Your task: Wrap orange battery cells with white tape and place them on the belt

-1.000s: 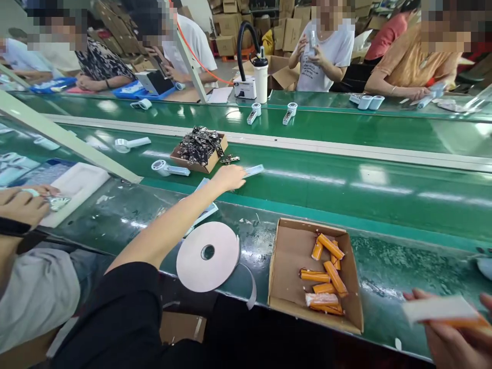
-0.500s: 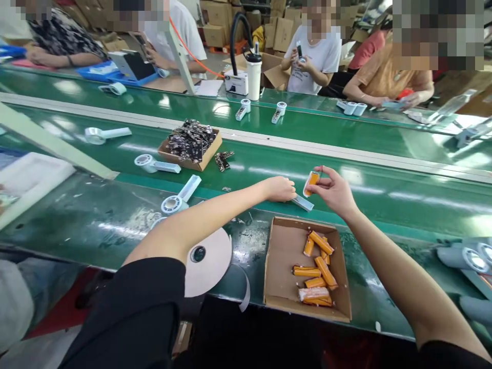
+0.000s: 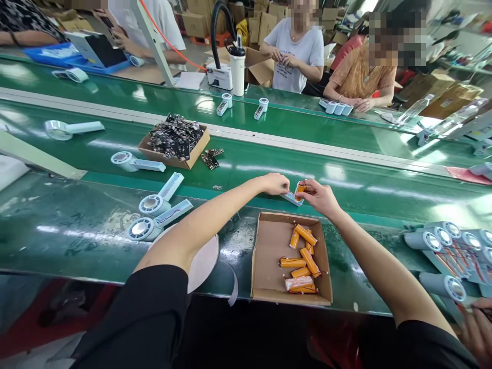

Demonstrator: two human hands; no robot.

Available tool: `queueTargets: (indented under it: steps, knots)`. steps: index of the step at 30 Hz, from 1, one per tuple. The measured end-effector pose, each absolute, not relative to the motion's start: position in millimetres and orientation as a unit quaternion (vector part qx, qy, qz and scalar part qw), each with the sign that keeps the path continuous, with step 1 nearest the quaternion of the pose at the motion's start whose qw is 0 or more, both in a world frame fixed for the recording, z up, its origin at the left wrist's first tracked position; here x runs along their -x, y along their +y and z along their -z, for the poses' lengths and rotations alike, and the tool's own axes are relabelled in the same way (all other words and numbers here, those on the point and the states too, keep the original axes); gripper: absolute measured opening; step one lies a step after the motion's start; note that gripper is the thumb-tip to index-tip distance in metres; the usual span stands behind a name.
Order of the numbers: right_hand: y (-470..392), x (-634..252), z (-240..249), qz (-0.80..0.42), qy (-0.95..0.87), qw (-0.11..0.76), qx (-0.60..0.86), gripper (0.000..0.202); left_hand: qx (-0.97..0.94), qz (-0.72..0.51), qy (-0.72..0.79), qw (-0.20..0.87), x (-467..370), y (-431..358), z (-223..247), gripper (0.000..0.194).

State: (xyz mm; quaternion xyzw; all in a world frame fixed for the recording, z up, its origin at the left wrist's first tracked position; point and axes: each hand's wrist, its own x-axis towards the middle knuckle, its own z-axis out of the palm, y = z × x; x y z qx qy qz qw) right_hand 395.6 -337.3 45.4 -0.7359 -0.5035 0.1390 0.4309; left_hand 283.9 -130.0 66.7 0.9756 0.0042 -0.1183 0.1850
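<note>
Left hand [image 3: 275, 183] grips a pale-blue casing [image 3: 293, 199] near the far edge of the worktop [image 3: 92, 225], right hand [image 3: 321, 197] pinching an orange battery [image 3: 300, 191] right by it. Also, left to right: two fan housings [image 3: 143, 228] by that edge, tape roll [image 3: 203, 262] and battery box [image 3: 269, 261] at the near one.

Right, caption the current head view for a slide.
Left hand gripping a pale-blue housing, right hand holding an orange battery at its end, beyond an open carton of similar batteries.

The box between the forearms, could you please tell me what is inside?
Several orange cylinders lie in the box, some overlapping, mostly toward its right side; what is beneath them is covered.
</note>
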Motion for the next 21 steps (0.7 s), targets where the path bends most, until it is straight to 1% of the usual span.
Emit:
queueTargets:
  steps: [3, 6, 9, 11, 15, 18, 21]
  knots:
    - [-344, -397, -42, -0.1, -0.53, 0.361, 0.761, 0.033, -0.975, 0.097, 0.043, 0.193, -284, -139, -62, 0.028]
    - [-348, -399, -41, -0.037, -0.579, 0.252, 0.774, 0.028, -0.973, 0.088, 0.078, 0.199, -285, -150, -60, 0.033]
    - [-349, -403, -38, 0.009, -0.628, 0.148, 0.764, 0.031, -0.968, 0.089, 0.103, 0.211, -287, -157, -62, 0.036]
    - [-345, -407, -34, 0.025, -0.649, 0.099, 0.754, 0.036, -0.964, 0.091, 0.112, 0.225, -289, -158, -63, 0.035]
    - [-332, -408, -31, 0.01, -0.672, 0.034, 0.74, 0.044, -0.955, 0.094, 0.117, 0.256, -293, -157, -62, 0.028]
    - [-320, -402, -32, -0.029, -0.674, -0.013, 0.738, 0.04, -0.95, 0.093, 0.119, 0.272, -298, -160, -58, 0.027]
    - [-311, -401, -36, -0.04, -0.667, -0.023, 0.744, 0.034, -0.948, 0.09, 0.119, 0.281, -307, -163, -58, 0.026]
